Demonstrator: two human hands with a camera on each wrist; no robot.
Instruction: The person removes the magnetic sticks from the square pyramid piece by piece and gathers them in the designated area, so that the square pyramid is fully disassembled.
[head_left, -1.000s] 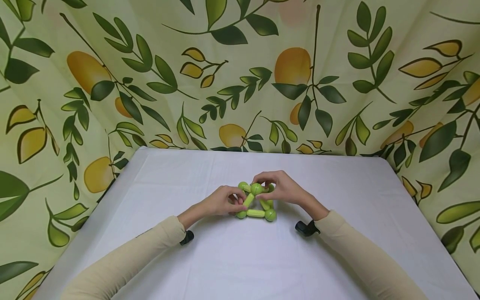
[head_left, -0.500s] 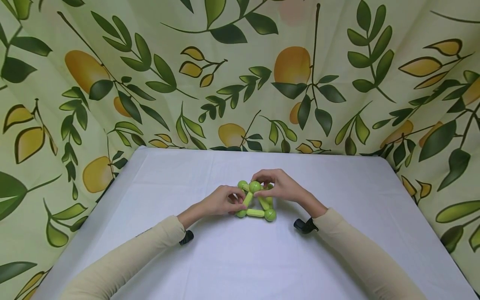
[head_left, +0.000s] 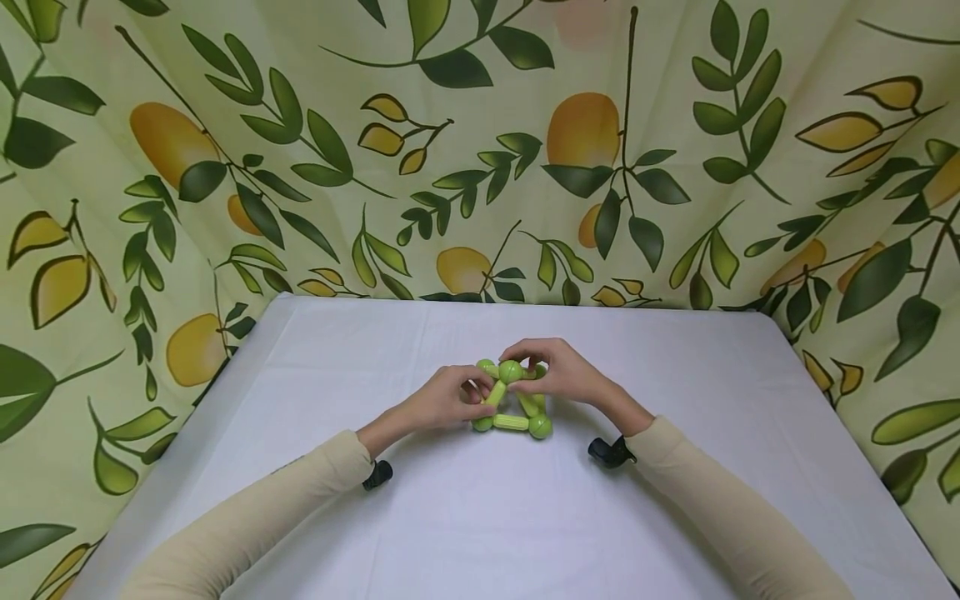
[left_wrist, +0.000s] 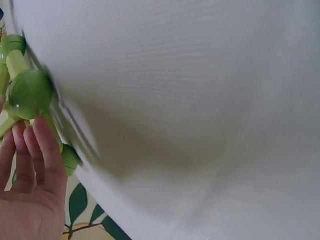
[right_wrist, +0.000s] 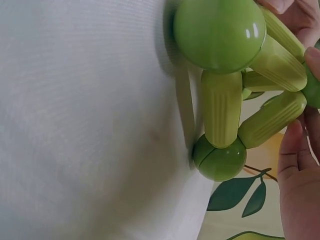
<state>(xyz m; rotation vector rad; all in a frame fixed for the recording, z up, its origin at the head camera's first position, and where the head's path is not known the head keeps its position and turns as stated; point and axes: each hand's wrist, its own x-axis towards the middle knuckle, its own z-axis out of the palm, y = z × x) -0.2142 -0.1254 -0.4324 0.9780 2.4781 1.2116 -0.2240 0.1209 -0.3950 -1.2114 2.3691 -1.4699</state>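
A frame of lime-green ribbed rods and darker green balls stands on the white table, shaped like a small pyramid. Its top ball sits above a front rod that ends at a front right ball. My left hand pinches the slanting left rod between thumb and fingers. From the right, my right hand grips the frame close beside the top ball, partly hiding the back right corner. In the right wrist view, a lower rod joins two balls, and my right fingers reach the upper one.
White cloth covers the table, and a leaf-and-fruit patterned curtain hangs behind it and along both sides. Black wrist cameras sit under the left cuff and the right cuff.
My left hand has shifted slightly up and away along the left side of the frame. My right hand stays near the top ball, and the frame has barely moved.
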